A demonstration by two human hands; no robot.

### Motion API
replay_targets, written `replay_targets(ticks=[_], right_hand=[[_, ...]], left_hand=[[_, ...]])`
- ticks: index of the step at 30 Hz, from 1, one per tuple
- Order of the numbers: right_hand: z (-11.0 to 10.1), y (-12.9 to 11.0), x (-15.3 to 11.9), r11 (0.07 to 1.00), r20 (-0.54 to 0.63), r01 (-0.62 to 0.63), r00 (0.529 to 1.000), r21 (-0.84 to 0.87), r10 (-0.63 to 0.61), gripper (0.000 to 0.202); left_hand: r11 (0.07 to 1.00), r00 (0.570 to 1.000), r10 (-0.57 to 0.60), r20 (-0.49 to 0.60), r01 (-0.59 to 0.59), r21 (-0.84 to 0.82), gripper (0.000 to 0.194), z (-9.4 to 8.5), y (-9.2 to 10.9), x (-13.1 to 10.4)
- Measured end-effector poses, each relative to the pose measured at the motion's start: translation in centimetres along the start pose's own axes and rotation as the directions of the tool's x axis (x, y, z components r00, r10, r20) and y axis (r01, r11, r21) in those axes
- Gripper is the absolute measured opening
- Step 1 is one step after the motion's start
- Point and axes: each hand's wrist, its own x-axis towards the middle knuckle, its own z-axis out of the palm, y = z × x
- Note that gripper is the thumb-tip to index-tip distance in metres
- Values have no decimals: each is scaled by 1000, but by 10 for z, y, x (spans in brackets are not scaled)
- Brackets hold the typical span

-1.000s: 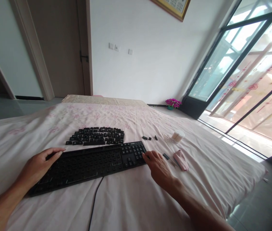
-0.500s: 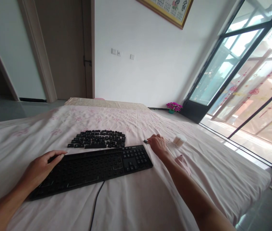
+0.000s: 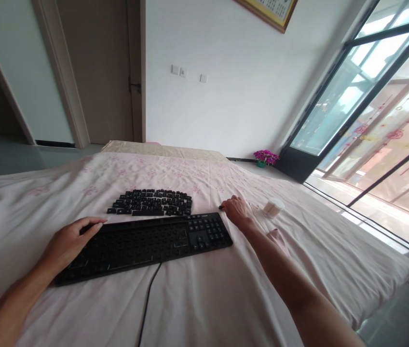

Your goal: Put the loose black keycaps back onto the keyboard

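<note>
A black keyboard (image 3: 132,243) lies at a slant, most of its main section stripped of keycaps while the right-hand keys remain. My left hand (image 3: 76,238) grips its far left edge, thumb and fingers closed around the rim. Behind the keyboard, several loose black keycaps (image 3: 150,202) are laid out in rows. Beyond the keyboard's right end, my right hand (image 3: 236,210) is low over the sheet, its fingers closed on a small dark object (image 3: 221,207). Most of that object is hidden, so its kind is unclear. A round tub of cotton swabs (image 3: 274,207) stands right of this hand.
Everything lies on a wrinkled pale pink sheet (image 3: 204,294) over a bed. The keyboard cable (image 3: 148,299) runs toward me. A pink cloth (image 3: 279,239) and some loose swabs (image 3: 253,207) are by my right forearm. Purple flowers (image 3: 265,157) stand beyond the bed.
The view has shifted slightly, so the scene sits a little higher and further right. The small dark object shows less beyond my right fingers. My left hand stays at the keyboard's edge.
</note>
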Motion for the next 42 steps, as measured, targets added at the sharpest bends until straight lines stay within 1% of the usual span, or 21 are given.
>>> replay_targets(ticks=[3,9,14,18,22,27,36,42], right_hand=[[0,-1,-1,1000,11,4,1000,-1,-4,16],[-1,-5,-11,1000,16,-16,1000,25,16,17],[-3,-4,-19,997,20,-43,999,57,42,23],[-4,-3,-19,996,41,-48,998,77,45,23],[-2,-2,-18,995,60,-42,998,91,36,21],[-1,-4,-18,994,74,-48,996,95,41,23],[-6,-3,-21,988,93,-83,993,128,71,21],[-1,-3,-27,975,64,-138,990,172,129,31]], left_hand=[[1000,999,-21,42,21,8,42,-1,1,0],[1000,999,-15,37,14,13,42,-1,1,0],[1000,998,-21,56,21,-1,44,1,-3,2],[999,998,-33,55,34,-8,42,3,-7,4],[1000,999,-17,45,17,-2,42,5,-10,6],[1000,999,-7,39,7,20,43,4,-9,5],[1000,999,-26,48,25,19,42,4,-9,5],[999,999,-30,45,29,21,43,5,-11,6]])
